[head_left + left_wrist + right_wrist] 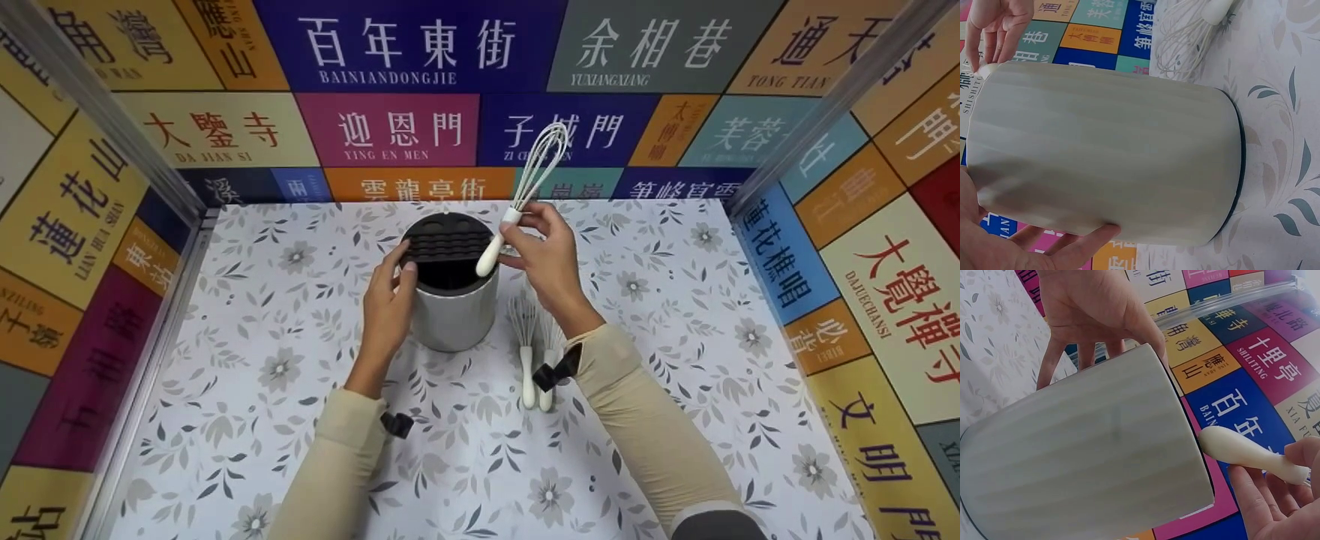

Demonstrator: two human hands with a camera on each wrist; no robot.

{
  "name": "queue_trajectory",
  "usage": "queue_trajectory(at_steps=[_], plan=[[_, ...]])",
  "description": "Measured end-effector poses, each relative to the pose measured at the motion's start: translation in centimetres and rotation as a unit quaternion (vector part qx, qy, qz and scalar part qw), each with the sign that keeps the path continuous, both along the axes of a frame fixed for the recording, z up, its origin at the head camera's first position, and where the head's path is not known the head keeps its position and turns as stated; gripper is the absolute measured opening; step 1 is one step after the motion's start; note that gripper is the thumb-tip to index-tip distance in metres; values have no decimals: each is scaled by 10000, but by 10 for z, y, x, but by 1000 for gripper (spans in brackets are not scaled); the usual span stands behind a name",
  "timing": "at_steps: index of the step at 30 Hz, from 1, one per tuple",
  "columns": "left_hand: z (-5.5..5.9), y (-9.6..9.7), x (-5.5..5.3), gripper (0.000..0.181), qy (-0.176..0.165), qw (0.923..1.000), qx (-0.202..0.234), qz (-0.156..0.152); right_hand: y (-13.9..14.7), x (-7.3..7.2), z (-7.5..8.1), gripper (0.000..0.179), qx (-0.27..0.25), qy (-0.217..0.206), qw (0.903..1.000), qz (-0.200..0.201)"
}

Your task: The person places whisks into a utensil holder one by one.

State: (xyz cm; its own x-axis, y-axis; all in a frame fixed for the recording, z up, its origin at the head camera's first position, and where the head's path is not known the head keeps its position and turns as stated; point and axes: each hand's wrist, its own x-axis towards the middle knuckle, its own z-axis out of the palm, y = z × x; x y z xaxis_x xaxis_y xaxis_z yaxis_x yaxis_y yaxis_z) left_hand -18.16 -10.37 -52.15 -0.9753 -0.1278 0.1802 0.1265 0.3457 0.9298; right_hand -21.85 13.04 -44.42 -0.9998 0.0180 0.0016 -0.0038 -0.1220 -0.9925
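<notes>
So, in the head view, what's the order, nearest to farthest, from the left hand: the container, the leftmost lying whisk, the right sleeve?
1. Container: the left hand touches its left side.
2. Leftmost lying whisk: right of the container, handle towards the person.
3. Right sleeve: farther right, past the whisk.

Canister [454, 321]: pale grey; top [450, 245] black.
Whisk [513, 215]: cream handle [489, 256], wires [541, 161] apparently white.
Tablecloth [465, 457]: white, grey floral.
Sleeves [646, 420]: beige.
Wall [405, 129]: multicoloured lettered blocks.
</notes>
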Motion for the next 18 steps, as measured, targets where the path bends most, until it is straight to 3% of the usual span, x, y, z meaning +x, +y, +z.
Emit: queue_trajectory(at_steps=[12,18], plan=[[4,1,-7,43,74,9999,142,45,-7,-5,3,43,202,283,9990,271],[1,3,-2,42,4,9997,214,81,-7,-1,-1,41,237,145,9989,378]])
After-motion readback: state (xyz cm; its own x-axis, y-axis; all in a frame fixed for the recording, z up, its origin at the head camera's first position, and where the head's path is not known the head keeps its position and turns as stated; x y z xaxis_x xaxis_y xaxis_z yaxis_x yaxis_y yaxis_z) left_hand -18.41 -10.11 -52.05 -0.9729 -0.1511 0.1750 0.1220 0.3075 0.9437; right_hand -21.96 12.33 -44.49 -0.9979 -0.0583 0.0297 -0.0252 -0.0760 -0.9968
